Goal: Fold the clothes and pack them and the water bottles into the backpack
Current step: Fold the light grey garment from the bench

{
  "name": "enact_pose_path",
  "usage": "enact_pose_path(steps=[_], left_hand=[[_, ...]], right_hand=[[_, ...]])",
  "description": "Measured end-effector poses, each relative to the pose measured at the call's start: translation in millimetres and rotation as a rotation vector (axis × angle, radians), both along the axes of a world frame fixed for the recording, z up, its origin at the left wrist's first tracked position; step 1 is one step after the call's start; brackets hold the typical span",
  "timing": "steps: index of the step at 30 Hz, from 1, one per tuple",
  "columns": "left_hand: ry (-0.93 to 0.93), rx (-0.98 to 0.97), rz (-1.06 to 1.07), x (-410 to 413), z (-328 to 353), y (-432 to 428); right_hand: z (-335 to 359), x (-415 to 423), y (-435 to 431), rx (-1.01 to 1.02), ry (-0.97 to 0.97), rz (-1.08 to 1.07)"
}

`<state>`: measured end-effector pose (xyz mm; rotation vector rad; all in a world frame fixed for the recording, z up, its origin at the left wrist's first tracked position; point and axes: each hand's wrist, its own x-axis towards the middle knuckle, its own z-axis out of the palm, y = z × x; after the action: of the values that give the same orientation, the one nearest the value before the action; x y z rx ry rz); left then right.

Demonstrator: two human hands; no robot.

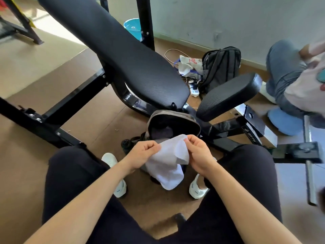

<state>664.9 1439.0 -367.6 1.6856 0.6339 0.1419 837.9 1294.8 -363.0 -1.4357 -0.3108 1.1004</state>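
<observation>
Two backpacks [169,115] [221,66], one white garment [168,166], two hands [144,154] [198,155], one bucket [132,29]

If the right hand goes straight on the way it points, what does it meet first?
The right hand pinches the white cloth; straight on, it would probably reach the open backpack first, depth being unclear.

Black padded weight bench [133,55] on brown floor [98,124]; pale wall [228,18] behind; blue bucket [132,27], power strip [194,92] at wall foot.

A black padded bench [133,55] stands on the brown floor [105,120]; beyond it lie a blue bucket [132,27], a white bag [189,66], a power strip [194,90] and a dark rucksack [220,66].
</observation>
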Motion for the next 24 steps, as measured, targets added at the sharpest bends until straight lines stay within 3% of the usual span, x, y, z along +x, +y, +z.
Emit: enact_pose_path(steps=[4,7,13,18,24], left_hand=[[-0.074,-0.054,0.097,-7,-3,7],[-0.086,-0.047,0.134,-9,-4,8],[-0.073,0.001,0.006,-4,0,6],[-0.027,0.059,0.012,-4,-7,11],[0.272,0.261,-0.184,-5,-30,28]], right_hand=[[-13,2,-3,-0.166,-0.433,0.115],[-15,-2,-2,-0.136,-0.479,0.146],[-27,-20,11,-0.074,-0.718,0.457],[-25,-17,25,-0.169,-0.735,0.334],[-5,17,33,-0.174,-0.685,0.103]])
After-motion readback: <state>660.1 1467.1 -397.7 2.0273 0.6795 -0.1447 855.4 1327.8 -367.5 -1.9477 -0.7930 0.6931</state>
